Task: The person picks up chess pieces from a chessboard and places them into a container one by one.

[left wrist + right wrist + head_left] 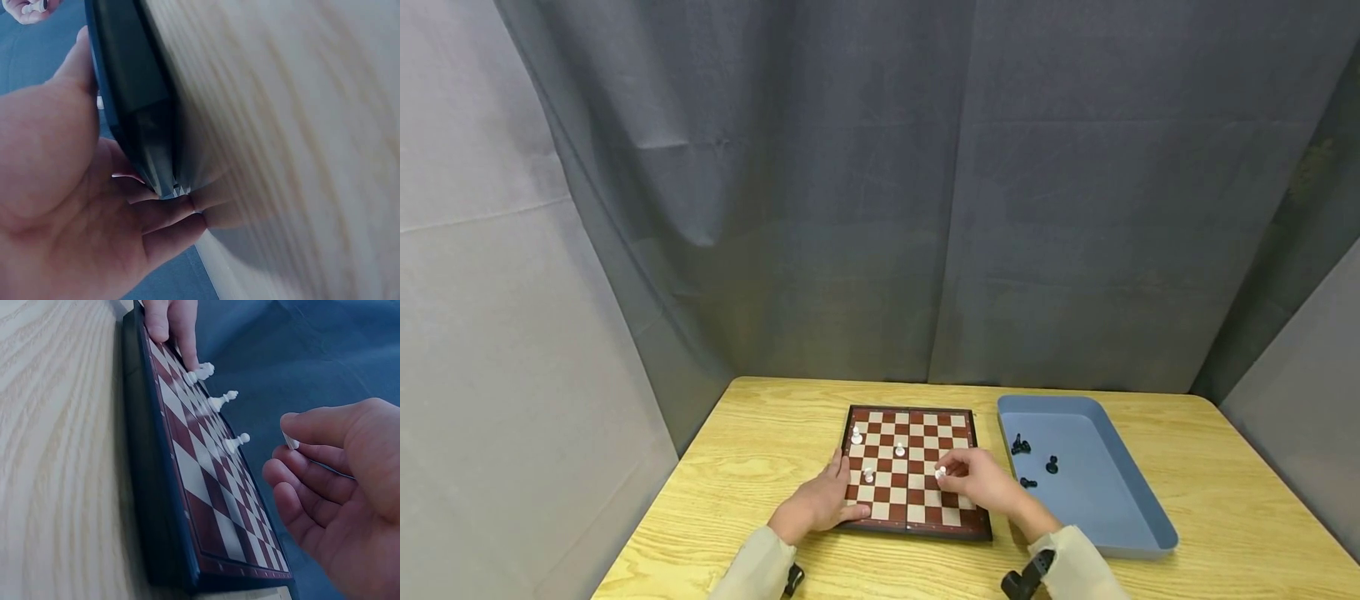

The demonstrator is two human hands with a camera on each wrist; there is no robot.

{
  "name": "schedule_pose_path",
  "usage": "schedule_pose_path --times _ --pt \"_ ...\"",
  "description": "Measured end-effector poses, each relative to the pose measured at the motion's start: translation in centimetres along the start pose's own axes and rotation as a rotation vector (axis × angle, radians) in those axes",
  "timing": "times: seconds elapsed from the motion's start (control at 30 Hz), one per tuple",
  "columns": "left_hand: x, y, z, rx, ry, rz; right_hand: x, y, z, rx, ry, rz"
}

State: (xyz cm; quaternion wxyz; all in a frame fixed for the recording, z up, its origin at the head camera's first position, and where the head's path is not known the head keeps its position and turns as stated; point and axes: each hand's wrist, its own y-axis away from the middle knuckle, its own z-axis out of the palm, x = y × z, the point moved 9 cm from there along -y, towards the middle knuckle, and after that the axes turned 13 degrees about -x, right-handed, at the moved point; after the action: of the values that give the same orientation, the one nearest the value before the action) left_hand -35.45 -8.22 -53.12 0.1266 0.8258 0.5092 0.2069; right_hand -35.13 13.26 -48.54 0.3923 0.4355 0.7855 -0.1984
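Note:
On a wooden table lies a brown-and-cream chessboard (917, 467) with a dark rim. My left hand (822, 498) rests along its left side, fingers stretched out on the edge and thumb over the near left corner. Between thumb and fingertips, my right hand (983, 479) pinches a white chess piece (940, 472) above the right half of the board. Its kind is mostly hidden by the fingers; a pale tapered part shows in the right wrist view. Three white pieces stand on the left half, among them a pawn (237, 442) with a round head.
A blue-grey tray (1093, 500) stands right of the board, near my right forearm. Several black chess pieces (1052, 465) lie in its left part. Grey curtains (865, 250) hang behind the table and at both sides.

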Motion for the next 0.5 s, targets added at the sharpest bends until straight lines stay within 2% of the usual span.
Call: schedule_pose_path --times 0.17,0.5 --pt "0.0 0.0 0.0 -0.001 -0.002 0.002 0.5 0.5 -0.9 0.02 -0.007 0.014" --pt "-0.1 -0.2 0.1 0.001 -0.001 -0.002 1.3 1.6 -2.7 0.075 0.026 -0.012"
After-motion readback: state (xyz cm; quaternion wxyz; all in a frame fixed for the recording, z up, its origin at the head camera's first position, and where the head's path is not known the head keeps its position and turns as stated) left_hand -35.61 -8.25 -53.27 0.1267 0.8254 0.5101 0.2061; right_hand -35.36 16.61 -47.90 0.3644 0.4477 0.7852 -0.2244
